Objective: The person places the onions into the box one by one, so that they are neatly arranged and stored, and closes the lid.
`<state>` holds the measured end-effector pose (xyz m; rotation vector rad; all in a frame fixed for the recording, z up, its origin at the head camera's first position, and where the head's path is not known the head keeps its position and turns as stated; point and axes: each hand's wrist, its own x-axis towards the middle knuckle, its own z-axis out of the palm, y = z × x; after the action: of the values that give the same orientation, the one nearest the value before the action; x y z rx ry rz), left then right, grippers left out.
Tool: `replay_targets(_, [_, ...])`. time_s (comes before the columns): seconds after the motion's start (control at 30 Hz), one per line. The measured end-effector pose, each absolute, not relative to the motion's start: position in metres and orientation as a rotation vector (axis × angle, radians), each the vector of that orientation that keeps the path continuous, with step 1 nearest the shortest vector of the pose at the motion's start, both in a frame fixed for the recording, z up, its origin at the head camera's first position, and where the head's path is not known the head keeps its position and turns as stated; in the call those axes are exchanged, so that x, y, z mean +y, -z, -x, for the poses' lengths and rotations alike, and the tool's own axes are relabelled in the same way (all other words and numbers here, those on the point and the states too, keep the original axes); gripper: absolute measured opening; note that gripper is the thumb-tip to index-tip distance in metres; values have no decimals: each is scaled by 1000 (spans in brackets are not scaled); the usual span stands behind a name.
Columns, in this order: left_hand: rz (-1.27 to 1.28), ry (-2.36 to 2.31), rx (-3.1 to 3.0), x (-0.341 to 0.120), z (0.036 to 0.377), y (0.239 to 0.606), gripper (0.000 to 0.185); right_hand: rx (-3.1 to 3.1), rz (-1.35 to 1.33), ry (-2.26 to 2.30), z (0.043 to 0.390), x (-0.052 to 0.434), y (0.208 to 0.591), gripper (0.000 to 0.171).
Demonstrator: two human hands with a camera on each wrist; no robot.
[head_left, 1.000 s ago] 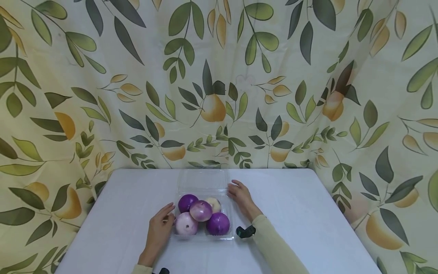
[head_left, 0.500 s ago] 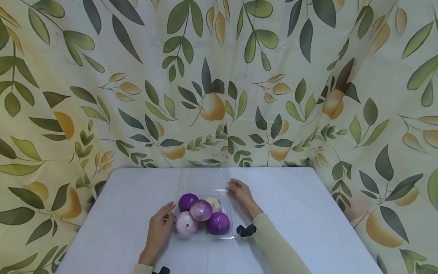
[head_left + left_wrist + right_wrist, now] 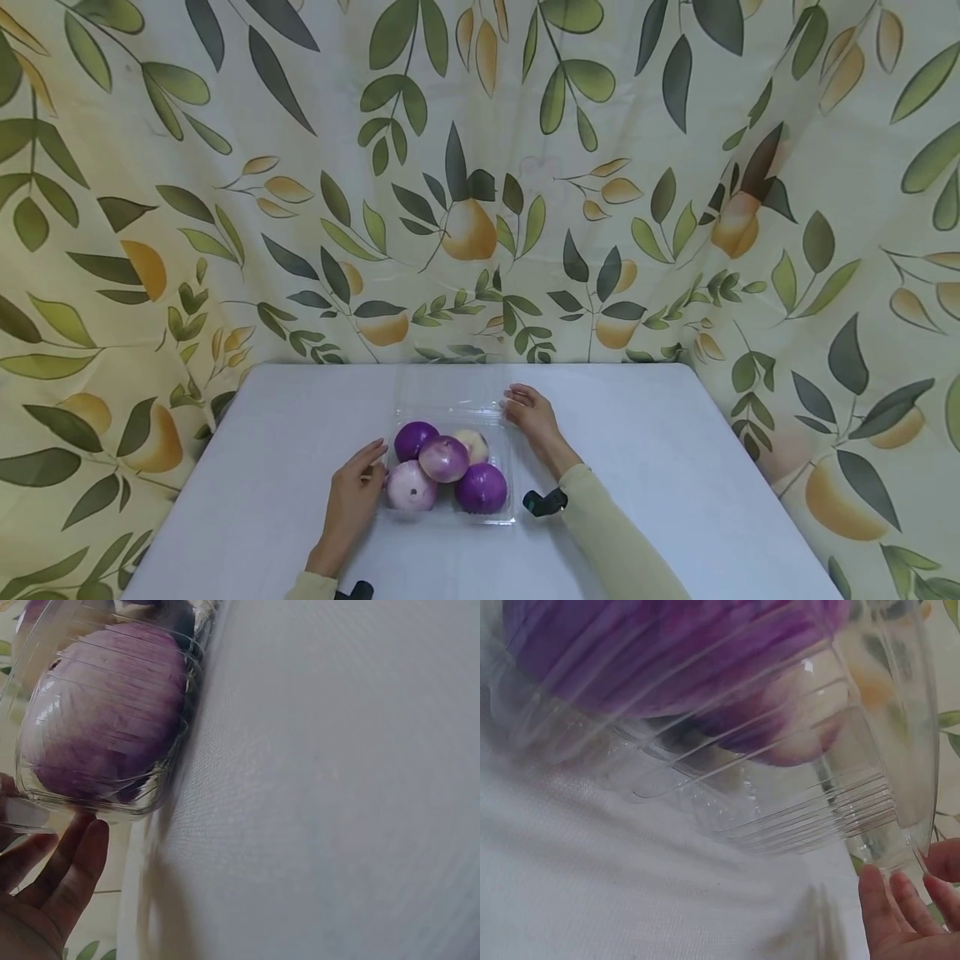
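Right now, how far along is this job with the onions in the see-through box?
Done: five purple and pale onions sit in the clear plastic clamshell box. In hand: the left hand touches its left side, and the right hand touches its lid's corner. Left: the lid lies open behind, not yet closed.

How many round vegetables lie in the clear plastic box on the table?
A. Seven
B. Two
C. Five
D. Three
C: the head view shows five in the clear plastic box: two deep purple, two pale purple and one cream-coloured at the back.
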<state>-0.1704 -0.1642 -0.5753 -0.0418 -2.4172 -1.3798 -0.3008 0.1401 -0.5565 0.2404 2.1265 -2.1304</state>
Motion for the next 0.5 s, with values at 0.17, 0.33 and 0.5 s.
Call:
replay_targets(0.17, [18, 1382, -2431, -163, 168, 577, 31, 2146, -215, 2122, 299, 141, 555, 45])
replay_targets(0.33, [31, 1370, -2402, -163, 167, 578, 30, 2102, -140, 2169, 298, 144, 549, 42])
replay_targets(0.5, [52, 1341, -2374, -161, 169, 578, 30, 2064, -111, 2206, 299, 146, 542, 39])
